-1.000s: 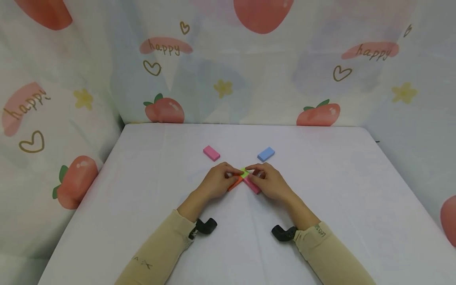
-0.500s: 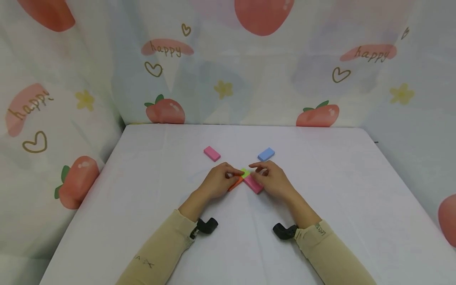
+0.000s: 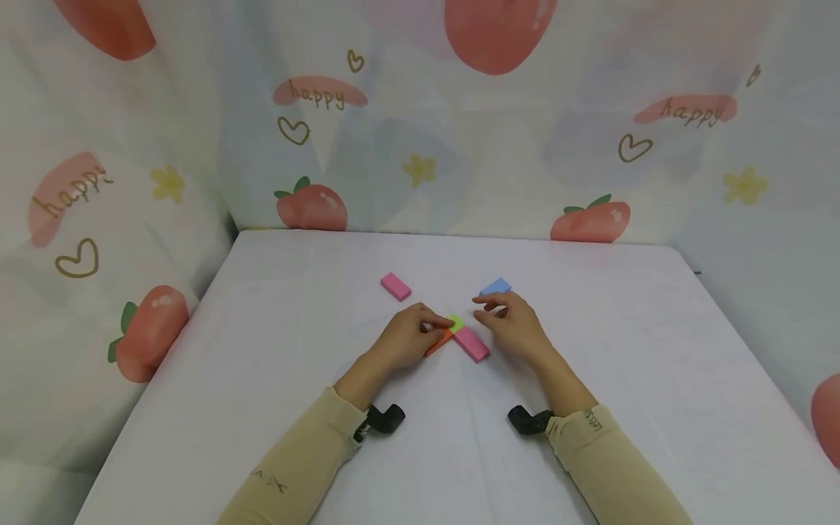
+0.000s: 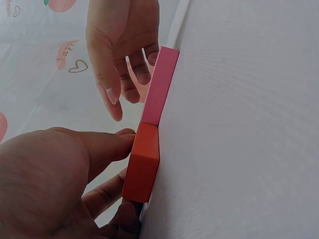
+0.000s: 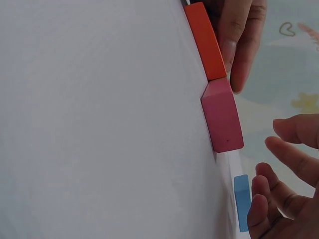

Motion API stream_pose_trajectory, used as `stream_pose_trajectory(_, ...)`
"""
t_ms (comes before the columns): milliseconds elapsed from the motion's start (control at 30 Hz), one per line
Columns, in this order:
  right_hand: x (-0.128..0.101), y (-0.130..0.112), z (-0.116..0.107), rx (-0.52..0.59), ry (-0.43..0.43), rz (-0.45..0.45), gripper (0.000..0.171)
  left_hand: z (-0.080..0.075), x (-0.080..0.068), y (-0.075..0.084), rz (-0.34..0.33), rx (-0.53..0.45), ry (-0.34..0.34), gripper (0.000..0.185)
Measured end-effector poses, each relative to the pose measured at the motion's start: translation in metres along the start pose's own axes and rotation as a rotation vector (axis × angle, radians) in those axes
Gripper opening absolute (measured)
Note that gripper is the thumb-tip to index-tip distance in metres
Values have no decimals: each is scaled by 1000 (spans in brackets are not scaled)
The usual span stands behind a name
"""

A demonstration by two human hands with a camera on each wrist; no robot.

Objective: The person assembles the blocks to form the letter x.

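The orange block (image 4: pixel 143 164) is pinched by the left hand (image 3: pixel 407 338); the right hand (image 3: pixel 517 328), spread and empty, is held near the blue block (image 3: pixel 496 285).
On the surface (image 3: pixel 295 328), the nearer pink block (image 3: pixel 472 345) is touched by it; light pressure is advised so the joint is not nudged. "happy" is printed on the backdrop (image 3: pixel 472 138); right cuff (image 3: pixel 579 436) lettering is not fully legible.

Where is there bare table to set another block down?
Bare table: left of the left hand, right of the right hand, and between the sleeves. Crowded: between the hands, where the orange block, green block and near pink block cluster, and beyond the right hand, at the blue block.
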State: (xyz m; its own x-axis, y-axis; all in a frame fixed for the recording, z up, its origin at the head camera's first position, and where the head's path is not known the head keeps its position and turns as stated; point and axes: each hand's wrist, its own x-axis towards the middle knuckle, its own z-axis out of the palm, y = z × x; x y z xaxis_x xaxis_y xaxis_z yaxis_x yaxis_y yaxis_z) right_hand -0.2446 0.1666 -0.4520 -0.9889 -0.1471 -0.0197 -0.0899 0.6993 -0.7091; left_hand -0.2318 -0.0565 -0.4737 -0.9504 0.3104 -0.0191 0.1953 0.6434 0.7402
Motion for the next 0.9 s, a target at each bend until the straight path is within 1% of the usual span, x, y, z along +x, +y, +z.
stream_pose_trajectory(167,7,2,-4,2,40,-5,33,-1,1,-1,-1,3,0,21)
stream_pose_trajectory(400,15,6,-8,26,91,51,33,-1,0,-1,-5,-6,-7,20)
stream_pose_trajectory(667,27,17,-11,51,156,88,33,-1,-1,0,-24,-12,-7,20)
stream_pose_trajectory(767,31,22,-12,56,163,99,34,-1,-1,-1,-16,-13,-2,20)
stream_pose_trajectory(900,33,26,-13,75,150,107,37,0,-1,-1,-2,-24,3,20)
